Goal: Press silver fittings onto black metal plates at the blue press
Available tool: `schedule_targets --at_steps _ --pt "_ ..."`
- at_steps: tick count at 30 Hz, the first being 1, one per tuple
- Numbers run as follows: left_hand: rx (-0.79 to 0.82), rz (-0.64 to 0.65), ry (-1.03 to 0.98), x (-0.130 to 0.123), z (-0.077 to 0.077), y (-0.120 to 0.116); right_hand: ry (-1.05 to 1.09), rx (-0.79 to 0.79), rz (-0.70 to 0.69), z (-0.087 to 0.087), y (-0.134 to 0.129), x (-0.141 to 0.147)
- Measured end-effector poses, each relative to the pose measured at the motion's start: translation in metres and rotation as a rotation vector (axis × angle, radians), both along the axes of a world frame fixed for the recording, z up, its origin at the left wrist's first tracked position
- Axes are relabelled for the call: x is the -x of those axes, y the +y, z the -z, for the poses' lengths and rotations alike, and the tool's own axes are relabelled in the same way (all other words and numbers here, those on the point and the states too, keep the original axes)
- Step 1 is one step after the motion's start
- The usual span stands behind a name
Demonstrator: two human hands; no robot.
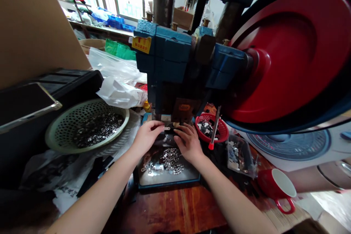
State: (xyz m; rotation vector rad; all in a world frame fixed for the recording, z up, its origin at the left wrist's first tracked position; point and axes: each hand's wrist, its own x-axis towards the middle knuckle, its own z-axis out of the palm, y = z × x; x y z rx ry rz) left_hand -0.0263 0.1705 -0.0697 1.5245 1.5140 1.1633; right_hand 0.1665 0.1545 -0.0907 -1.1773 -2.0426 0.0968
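Observation:
My left hand pinches a small flat metal strip with a hole at its end, held level at the die under the press ram. Just right of the strip, my right hand reaches to the same spot, fingers stretched forward and thumb apart; nothing shows between them. Below both hands, a pile of small shiny metal parts lies on the metal plate at the foot of the blue press.
Left stands a pale green basket of dark metal pieces. Right are a red basket of flat parts, a red-handled tool, a clear plastic box and a red mug. A large red flywheel looms upper right.

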Motion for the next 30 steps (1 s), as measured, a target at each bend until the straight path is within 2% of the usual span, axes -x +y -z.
schedule_targets --at_steps 4,14,18,24,27,30 --pt "-0.023 0.049 0.109 -0.012 -0.003 0.001 0.082 0.002 -0.01 0.003 0.001 -0.005" --pt "-0.114 0.018 0.374 -0.017 0.002 0.003 -0.063 -0.017 -0.001 0.006 -0.001 -0.008" --pt "-0.138 0.015 0.41 -0.015 0.004 0.003 -0.135 -0.039 0.006 0.0 -0.001 -0.009" --pt "-0.144 0.034 0.393 -0.015 0.014 0.01 -0.238 -0.049 0.025 -0.014 0.0 -0.001" --pt "-0.159 0.034 0.371 -0.016 0.016 0.012 -0.159 -0.007 0.018 -0.014 0.002 -0.001" --pt "-0.177 -0.007 0.347 -0.011 0.013 0.009 0.096 0.053 0.028 -0.007 -0.001 -0.01"
